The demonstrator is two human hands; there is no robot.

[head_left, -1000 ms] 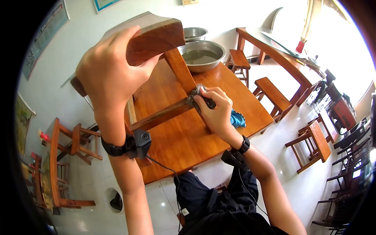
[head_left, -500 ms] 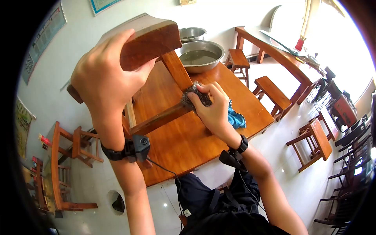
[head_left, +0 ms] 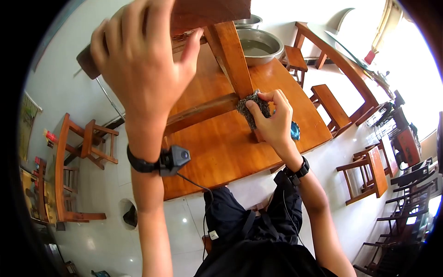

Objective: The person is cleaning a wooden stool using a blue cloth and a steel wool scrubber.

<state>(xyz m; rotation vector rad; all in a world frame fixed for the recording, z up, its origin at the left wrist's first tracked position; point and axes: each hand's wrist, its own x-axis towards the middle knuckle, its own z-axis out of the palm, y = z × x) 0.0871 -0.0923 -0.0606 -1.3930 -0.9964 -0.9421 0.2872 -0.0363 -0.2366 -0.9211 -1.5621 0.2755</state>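
A wooden stool (head_left: 233,60) stands on the brown table (head_left: 203,164), its seat at the top of the view. My left hand (head_left: 143,69) is wrapped over the seat's edge, thumb apart along the near side. In my right hand (head_left: 277,120) is a grey steel wool scrubber (head_left: 254,110), pinched between thumb and fingers. The scrubber presses against a stool leg where a crossbar joins it. Just behind the right hand lies a crumpled blue cloth (head_left: 295,131), partly hidden.
A metal basin of cloudy water (head_left: 259,45) sits at the table's far end, with a second basin (head_left: 249,21) behind it. Wooden stools (head_left: 330,110) stand on the floor to the right, near a long side table (head_left: 339,64). More wooden furniture (head_left: 62,171) is at left.
The view has shifted, and the stool and my left hand appear higher and farther right. My right hand keeps the scrubber at the leg joint, slightly lower on the leg.
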